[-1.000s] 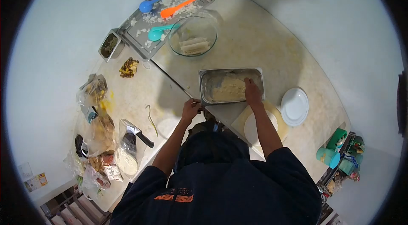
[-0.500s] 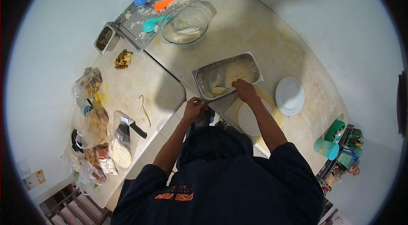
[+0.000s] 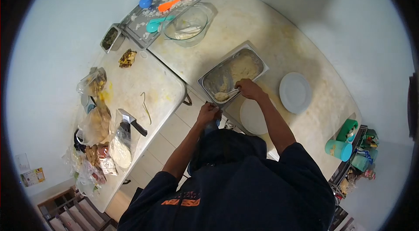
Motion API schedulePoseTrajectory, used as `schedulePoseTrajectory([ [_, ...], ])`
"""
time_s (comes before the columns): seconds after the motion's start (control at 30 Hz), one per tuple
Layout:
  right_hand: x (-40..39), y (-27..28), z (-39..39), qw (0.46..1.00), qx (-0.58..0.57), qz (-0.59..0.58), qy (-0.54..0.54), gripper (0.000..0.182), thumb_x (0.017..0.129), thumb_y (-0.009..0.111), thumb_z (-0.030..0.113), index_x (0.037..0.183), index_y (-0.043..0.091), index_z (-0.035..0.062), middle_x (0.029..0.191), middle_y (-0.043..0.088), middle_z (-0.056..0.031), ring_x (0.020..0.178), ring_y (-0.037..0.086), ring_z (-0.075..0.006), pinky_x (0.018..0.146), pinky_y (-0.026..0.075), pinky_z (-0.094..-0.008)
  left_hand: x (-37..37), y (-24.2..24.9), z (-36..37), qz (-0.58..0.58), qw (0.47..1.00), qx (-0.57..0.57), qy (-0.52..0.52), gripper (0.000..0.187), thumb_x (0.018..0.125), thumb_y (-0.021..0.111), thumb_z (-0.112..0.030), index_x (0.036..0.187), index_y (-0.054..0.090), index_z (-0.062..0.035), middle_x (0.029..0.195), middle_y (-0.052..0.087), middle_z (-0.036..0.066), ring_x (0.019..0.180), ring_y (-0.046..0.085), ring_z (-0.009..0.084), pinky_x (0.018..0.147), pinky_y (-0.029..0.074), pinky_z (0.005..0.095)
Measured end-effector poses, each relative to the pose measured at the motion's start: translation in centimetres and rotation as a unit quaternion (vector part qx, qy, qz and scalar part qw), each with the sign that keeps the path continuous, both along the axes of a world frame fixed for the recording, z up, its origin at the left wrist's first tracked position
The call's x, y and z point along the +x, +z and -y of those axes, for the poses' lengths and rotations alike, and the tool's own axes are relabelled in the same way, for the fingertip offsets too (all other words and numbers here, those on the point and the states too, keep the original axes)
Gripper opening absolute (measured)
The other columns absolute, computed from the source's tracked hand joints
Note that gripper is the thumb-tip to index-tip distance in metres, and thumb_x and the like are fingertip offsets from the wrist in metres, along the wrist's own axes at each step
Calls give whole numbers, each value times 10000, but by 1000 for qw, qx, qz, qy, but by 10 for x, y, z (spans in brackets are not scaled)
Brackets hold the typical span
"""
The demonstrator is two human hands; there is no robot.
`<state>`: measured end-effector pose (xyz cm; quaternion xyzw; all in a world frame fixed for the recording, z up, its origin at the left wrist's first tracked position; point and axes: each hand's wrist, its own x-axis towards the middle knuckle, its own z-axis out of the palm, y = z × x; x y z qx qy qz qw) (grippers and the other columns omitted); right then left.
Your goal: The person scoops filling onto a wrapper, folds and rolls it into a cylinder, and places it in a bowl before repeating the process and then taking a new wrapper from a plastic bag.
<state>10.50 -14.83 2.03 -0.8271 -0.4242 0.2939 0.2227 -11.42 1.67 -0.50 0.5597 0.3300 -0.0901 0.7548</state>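
Note:
A rectangular steel pan (image 3: 205,92) sits at an angle near the table's front edge, with thick pale batter (image 3: 245,67) spread inside. My right hand (image 3: 248,88) is closed around the handle of a spoon (image 3: 234,92) over the pan's near side. A lump of batter rests on the spoon's bowl, close to the near-left corner. At that same corner, my left hand (image 3: 209,112) has its fingers curled against the pan's edge; part of the grip is hidden. Beneath my right forearm lies a round white plate (image 3: 254,116), partly covered by the arm.
To the right is a white oval plate (image 3: 295,93). Farther back stand a glass bowl (image 3: 190,34) and a metal tray (image 3: 139,38) with rice and plastic spoons. A knife (image 3: 139,128) and bagged food (image 3: 95,126) lie on the left table. Turquoise cup (image 3: 339,150) stands far right.
The view has shifted slightly. The spoon has come toward the pan's near-left corner and now shows a lump of batter on it. My left hand has stayed by that corner.

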Motion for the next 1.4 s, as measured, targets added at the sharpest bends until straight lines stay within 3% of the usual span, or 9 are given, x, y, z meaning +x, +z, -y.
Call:
schedulePoseTrajectory([
  [0.23, -5, 24, 37, 993, 68, 28, -92, 200, 881, 544, 68, 1000, 692, 5, 985, 682, -225, 943, 649, -378, 869, 504, -472, -8, -13, 18, -16, 973, 36, -229, 285, 928, 647, -214, 1054, 636, 42, 881, 706, 117, 687, 665, 181, 599, 536, 296],
  [0.33, -9, 28, 48, 984, 111, 27, -139, 196, 888, 541, 62, 1004, 688, 3, 969, 683, -224, 934, 651, -384, 862, 504, -477, -6, -25, 30, 11, 960, 79, -268, 279, 919, 647, -229, 1030, 654, 26, 882, 708, 110, 674, 666, 176, 613, 536, 311],
  [0.43, -12, 38, 54, 973, 146, 12, -177, 179, 888, 543, 49, 990, 681, -3, 952, 681, -226, 913, 654, -389, 845, 504, -486, 7, -9, 42, 59, 904, 227, -358, 330, 952, 625, -265, 1093, 649, 31, 966, 702, 121, 846, 664, 208, 765, 533, 359],
  [0.63, -25, 34, 51, 960, 178, 59, -209, 169, 906, 556, 63, 1028, 656, 2, 951, 676, -211, 923, 635, -384, 839, 494, -466, 23, 6, 63, 169, 868, 284, -369, 279, 937, 626, -215, 1109, 645, 4, 1040, 680, 158, 916, 663, 287, 806, 522, 391],
  [0.83, -39, 8, 50, 946, 215, 100, -219, 196, 919, 533, 63, 1076, 642, 22, 969, 649, -208, 961, 599, -395, 869, 471, -476, 28, 12, 73, 232, 810, 403, -358, 376, 858, 660, -160, 1189, 613, 13, 1343, 519, 211, 1274, 471, 370, 1066, 391, 437],
  [0.93, -45, 8, 51, 951, 203, 75, -221, 198, 925, 535, 72, 1080, 645, 17, 980, 640, -214, 953, 599, -396, 862, 470, -479, 32, 0, 75, 234, 737, 476, -419, 482, 865, 655, -185, 1281, 538, 28, 1488, 371, 205, 1377, 361, 380, 1114, 355, 443],
  [1.03, -47, 10, 54, 952, 200, 64, -223, 191, 929, 538, 79, 1069, 647, 8, 989, 634, -222, 946, 599, -397, 860, 468, -476, 37, -5, 75, 252, 674, 512, -470, 544, 854, 653, -192, 1307, 495, 63, 1520, 321, 213, 1416, 313, 377, 1136, 336, 442],
  [1.27, -59, 41, 95, 936, 229, 35, -266, 191, 943, 520, 74, 1073, 640, 6, 1007, 630, -213, 950, 592, -393, 870, 456, -483, 38, -16, 73, 217, 662, 512, -502, 594, 801, 660, -139, 1317, 466, 82, 1518, 308, 225, 1420, 303, 384, 1144, 334, 440],
  [1.4, -82, 42, 151, 920, 214, 130, -302, 155, 938, 554, 63, 1047, 645, 1, 961, 642, -206, 906, 619, -373, 803, 482, -436, 39, -23, 70, 234, 653, 510, -510, 598, 788, 668, -118, 1312, 463, 83, 1517, 301, 226, 1415, 309, 385, 1148, 334, 437],
])
